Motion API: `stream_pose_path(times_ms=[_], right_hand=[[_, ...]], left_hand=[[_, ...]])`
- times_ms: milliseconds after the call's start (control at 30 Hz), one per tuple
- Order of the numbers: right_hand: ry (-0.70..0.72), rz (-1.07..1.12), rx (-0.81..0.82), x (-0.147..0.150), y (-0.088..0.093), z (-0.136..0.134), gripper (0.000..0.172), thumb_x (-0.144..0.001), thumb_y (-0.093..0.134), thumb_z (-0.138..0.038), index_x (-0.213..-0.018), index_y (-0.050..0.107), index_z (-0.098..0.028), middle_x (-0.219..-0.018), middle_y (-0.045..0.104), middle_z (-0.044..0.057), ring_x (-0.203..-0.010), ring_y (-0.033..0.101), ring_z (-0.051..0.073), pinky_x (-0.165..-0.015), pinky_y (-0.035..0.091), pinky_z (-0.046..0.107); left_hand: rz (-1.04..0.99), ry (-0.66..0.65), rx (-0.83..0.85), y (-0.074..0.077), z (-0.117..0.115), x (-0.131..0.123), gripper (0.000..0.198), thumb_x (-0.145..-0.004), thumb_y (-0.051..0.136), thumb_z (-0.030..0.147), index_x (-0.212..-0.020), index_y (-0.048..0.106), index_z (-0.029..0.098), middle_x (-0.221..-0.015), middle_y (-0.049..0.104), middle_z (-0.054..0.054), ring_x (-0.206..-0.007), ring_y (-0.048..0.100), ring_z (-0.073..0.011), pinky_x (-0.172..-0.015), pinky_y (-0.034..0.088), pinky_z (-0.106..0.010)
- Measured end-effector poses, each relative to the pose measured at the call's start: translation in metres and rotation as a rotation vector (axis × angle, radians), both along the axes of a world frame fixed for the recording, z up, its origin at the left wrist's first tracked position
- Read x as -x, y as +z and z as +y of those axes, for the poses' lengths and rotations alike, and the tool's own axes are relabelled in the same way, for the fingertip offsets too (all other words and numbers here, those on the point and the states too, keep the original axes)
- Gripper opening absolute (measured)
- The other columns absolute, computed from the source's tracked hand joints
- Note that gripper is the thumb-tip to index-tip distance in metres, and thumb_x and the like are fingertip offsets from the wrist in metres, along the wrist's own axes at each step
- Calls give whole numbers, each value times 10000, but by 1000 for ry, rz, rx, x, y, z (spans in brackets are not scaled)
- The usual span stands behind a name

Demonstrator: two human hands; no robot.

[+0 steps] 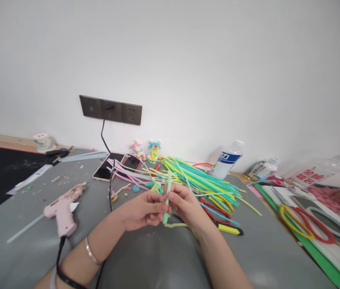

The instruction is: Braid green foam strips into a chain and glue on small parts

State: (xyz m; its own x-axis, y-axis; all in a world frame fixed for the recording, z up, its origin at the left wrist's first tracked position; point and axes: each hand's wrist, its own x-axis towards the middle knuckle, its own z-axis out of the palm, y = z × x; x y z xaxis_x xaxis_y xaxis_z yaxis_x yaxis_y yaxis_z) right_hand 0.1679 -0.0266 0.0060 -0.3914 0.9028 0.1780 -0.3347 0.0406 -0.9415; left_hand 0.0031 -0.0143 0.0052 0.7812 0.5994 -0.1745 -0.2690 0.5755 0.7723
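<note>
In the middle of the head view, my left hand (146,209) and my right hand (185,204) meet over the grey table. Both pinch a light green pipe cleaner (169,188) that stands roughly upright between the fingertips, its lower end folded into a small loop. Just behind the fingers lies a pale yellow-green bent piece (157,188), partly hidden. A large bundle of green, yellow and blue pipe cleaners (200,180) spreads behind my right hand, and pink pipe cleaners (134,171) lie behind my left. Exactly where each finger grips is partly hidden.
On the left lies a pink glue gun (63,208), its black cord passing under my left arm. Phones (106,170), two small figures (154,151) and a bottle (226,160) stand or lie near the wall. A yellow-black cutter (230,229) and scissors (296,220) are at right.
</note>
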Motion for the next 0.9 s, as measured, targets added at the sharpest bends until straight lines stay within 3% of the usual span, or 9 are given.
stream_pose_path(times_ms=[433, 600, 900], right_hand=[[-41, -142, 82, -3, 3, 0, 287, -812, 712, -405, -736, 567, -170, -617, 483, -41, -529, 391, 85, -511, 277, 220], [-28, -131, 87, -5, 5, 0, 264, -827, 695, -401, -768, 573, -174, -652, 479, -30, -558, 405, 98, -540, 304, 229], [-104, -144, 8, -2, 9, -1, 274, -836, 676, -429, -807, 577, -175, -625, 422, -51, -532, 309, 88, -507, 242, 225]], left_hand=[[193, 71, -328, 0, 3, 4, 329, -717, 785, 418, -684, 624, 132, -562, 611, 2, -478, 446, -53, -447, 248, -187], [195, 102, -348, 1, 2, 4, 325, -746, 761, 400, -678, 572, 145, -559, 578, 25, -470, 422, -48, -449, 267, -178], [131, 171, -275, 5, -1, 1, 300, -737, 754, 348, -653, 537, 159, -509, 478, 55, -442, 342, -44, -442, 247, -175]])
